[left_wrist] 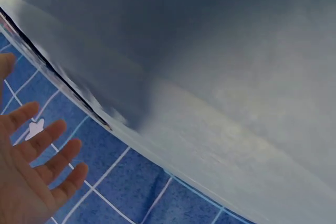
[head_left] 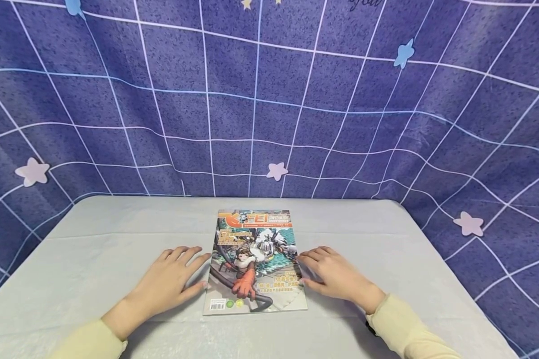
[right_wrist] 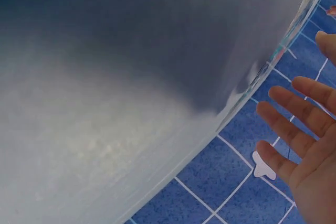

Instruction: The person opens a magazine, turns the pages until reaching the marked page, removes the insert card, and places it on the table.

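Magazine [head_left: 257,264]: on table [head_left: 117,229] | left hand [head_left: 170,279]: left of it | right hand [head_left: 334,273]: right of it | hanging cloth [head_left: 231,119]: behind table

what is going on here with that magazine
A person has both hands by a magazine, which lies closed, front cover up, on a table with a pale covering. The left hand is beside its left edge, the right hand at its right edge. Neither grips it; whether any fingertips touch it is hard to tell.

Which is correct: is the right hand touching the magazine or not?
Cannot tell. In the head view, the right hand lies close beside the magazine, but no view plainly shows contact or gap.
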The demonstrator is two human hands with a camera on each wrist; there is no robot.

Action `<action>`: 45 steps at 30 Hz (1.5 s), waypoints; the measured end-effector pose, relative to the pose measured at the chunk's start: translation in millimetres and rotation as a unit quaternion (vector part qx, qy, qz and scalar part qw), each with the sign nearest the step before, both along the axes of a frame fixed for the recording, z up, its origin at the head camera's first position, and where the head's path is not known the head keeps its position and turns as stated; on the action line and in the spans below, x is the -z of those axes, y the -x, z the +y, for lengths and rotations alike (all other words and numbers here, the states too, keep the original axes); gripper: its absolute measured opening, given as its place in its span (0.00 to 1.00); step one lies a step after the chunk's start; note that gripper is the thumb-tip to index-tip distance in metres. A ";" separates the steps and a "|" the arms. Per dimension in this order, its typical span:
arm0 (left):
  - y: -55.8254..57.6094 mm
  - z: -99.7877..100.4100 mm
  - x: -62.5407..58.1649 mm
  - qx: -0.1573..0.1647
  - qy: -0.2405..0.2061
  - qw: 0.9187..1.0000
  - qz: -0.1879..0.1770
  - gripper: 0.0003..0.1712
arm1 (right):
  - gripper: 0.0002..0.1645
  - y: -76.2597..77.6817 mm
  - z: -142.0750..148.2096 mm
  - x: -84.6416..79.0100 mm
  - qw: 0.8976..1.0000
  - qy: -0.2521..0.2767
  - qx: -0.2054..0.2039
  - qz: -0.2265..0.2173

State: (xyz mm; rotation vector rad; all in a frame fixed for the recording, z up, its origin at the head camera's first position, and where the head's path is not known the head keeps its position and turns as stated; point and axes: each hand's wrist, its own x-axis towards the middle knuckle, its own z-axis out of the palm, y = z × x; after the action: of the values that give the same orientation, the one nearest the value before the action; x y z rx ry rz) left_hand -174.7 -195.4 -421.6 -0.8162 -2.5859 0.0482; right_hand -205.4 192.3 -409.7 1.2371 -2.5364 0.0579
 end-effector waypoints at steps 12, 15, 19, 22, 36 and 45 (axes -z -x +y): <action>-2.0 14.9 2.5 0.045 -0.005 0.999 0.011 0.33 | 0.29 -5.7 -7.5 -1.0 0.999 -0.010 -0.046 0.014; -3.7 18.9 1.5 0.052 -0.003 0.999 0.005 0.33 | 0.29 -7.5 -8.7 -2.6 0.998 -0.018 -0.051 0.013; -5.9 23.3 0.9 0.065 -0.001 0.998 0.006 0.32 | 0.29 -9.9 -10.0 -3.7 0.998 -0.031 -0.057 0.012; -7.3 26.0 0.4 0.075 -0.003 0.997 0.012 0.32 | 0.30 -11.1 -10.8 -3.7 0.998 -0.037 -0.059 0.006; -13.0 35.6 3.2 0.107 -0.003 0.994 -0.003 0.32 | 0.32 -18.3 -15.0 -3.7 0.996 -0.063 -0.065 -0.014; -15.2 38.2 5.5 0.117 0.002 0.993 -0.003 0.32 | 0.37 -21.6 -16.2 -3.4 0.995 -0.066 -0.070 -0.021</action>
State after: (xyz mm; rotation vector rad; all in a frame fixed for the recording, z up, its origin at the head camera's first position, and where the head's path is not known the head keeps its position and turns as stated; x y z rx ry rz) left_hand -159.5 -157.3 -427.1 -1.1175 -2.4784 -0.0192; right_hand -183.8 176.1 -406.3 1.4786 -2.5204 -0.0532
